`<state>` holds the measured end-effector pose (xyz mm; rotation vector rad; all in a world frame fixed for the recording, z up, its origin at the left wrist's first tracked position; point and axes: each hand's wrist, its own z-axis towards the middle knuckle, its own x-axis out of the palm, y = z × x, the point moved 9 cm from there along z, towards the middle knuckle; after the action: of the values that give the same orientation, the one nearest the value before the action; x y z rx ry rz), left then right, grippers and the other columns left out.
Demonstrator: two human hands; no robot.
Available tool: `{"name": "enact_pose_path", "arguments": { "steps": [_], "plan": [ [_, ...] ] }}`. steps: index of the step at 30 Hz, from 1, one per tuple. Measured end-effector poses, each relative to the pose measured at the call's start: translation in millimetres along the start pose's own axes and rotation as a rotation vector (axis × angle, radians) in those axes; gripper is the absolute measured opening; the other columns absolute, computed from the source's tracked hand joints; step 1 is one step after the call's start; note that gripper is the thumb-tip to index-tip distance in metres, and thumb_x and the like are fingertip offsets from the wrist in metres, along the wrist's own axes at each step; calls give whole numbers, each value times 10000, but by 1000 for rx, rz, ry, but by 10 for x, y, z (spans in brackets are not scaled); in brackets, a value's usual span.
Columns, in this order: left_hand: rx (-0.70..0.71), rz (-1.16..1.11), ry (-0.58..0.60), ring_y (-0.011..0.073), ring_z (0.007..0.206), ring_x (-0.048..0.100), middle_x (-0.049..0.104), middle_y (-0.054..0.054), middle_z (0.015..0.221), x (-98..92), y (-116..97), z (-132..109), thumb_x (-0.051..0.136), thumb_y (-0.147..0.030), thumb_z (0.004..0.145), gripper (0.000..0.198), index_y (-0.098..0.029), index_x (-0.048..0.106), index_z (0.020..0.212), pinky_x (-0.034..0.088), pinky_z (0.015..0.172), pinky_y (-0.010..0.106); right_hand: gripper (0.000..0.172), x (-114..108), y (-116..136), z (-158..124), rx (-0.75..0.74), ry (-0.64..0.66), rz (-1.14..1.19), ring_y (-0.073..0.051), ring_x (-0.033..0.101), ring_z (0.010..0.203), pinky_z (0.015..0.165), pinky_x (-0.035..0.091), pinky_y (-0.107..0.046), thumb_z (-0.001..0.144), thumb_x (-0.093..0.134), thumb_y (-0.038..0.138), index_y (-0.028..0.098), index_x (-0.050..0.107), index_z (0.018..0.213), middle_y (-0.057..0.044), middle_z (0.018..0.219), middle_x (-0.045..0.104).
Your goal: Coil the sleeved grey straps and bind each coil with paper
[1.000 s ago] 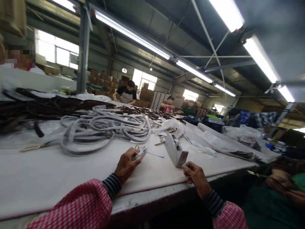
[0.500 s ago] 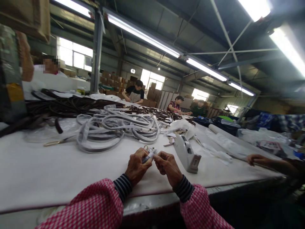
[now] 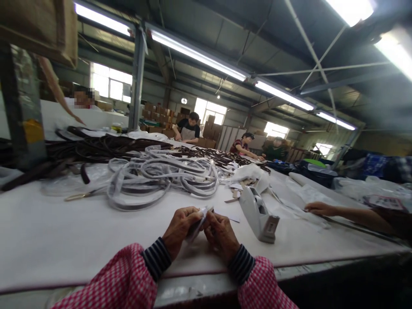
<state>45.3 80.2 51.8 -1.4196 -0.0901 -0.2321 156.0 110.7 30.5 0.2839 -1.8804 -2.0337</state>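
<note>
My left hand point(image 3: 180, 229) and my right hand point(image 3: 222, 234) meet above the near edge of the white table point(image 3: 48, 240). Both are closed round the end of a pale grey strap point(image 3: 200, 218) held between them; a bit of clear wrapping shows at its tip. A grey tape dispenser point(image 3: 259, 212) stands just right of my right hand. A heap of looped pale grey straps point(image 3: 161, 176) lies farther back on the table.
Dark brown straps point(image 3: 93, 148) are piled at the back left. Gold-handled scissors point(image 3: 79, 196) lie left of the pale heap. A co-worker's hand point(image 3: 318, 209) rests on the table at the right. Several people work at the far end, with cardboard boxes behind them.
My right hand left the tape dispenser and came left to join my left hand on the strap end. A co-worker's hand has come onto the table at the right.
</note>
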Motion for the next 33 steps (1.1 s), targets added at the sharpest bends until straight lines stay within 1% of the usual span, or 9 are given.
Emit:
{"name": "enact_pose_path", "arguments": {
  "steps": [6,8,11,13,16,22,28,30,33],
  "plan": [
    [-22,-44,-31,116,507,477,566,9,593,-110,53,26,567,-389,783,271,-154,592,652,387,514,245,430,-42,-137,15,-41,-46,-95,-59,336,356,343,225,-198,827,718,543,180,540,682,55,484,493],
    [-14,-10,-44,119,510,478,572,10,589,-119,41,32,556,-388,797,277,-155,598,654,374,509,243,360,-131,44,-52,-184,-136,-271,-87,412,432,408,324,-215,865,700,462,180,554,694,34,545,524],
    [7,48,-41,126,521,487,590,1,592,-82,-8,26,581,-395,799,251,-167,603,696,368,515,242,143,-145,564,-302,-570,-273,-644,-169,575,724,635,489,-279,920,662,320,179,642,913,-50,849,638],
    [24,78,-23,133,522,498,578,-14,587,-41,-41,19,596,-382,773,211,-181,586,709,382,525,249,177,53,809,-453,-779,-184,-925,-223,589,947,791,516,-336,965,601,244,216,638,1135,-88,1095,641],
    [64,139,-1,148,542,516,542,-26,616,-7,-80,12,561,-369,753,184,-198,540,689,411,546,270,277,323,885,-537,-895,34,-1234,-237,569,1030,894,502,-375,998,522,156,251,596,1247,-71,1135,640],
    [195,417,36,178,729,522,514,-9,736,73,-140,-68,569,-280,716,126,-190,531,636,410,673,289,191,359,688,-475,-903,65,-1419,-242,566,945,794,527,-353,936,549,71,189,613,1073,-80,1017,604],
    [292,732,29,188,776,559,578,15,842,349,-223,-302,593,-331,791,167,-199,558,694,413,756,311,200,155,542,-530,-777,71,-1213,-232,564,927,793,519,-348,754,695,50,202,622,862,-40,954,581],
    [324,860,-11,189,805,591,600,15,872,310,-273,-492,556,-322,843,155,-208,570,739,428,782,312,393,64,492,-555,-700,113,-1088,-259,552,1065,884,517,-374,689,808,140,228,644,1035,-54,1141,581],
    [381,1001,-172,180,791,611,618,11,893,-86,-389,-925,505,-325,914,203,-220,570,754,470,766,300,817,-113,380,-537,-577,127,-985,-302,472,1258,1043,456,-442,706,858,329,239,460,1413,-105,1395,489]
  ]
}}
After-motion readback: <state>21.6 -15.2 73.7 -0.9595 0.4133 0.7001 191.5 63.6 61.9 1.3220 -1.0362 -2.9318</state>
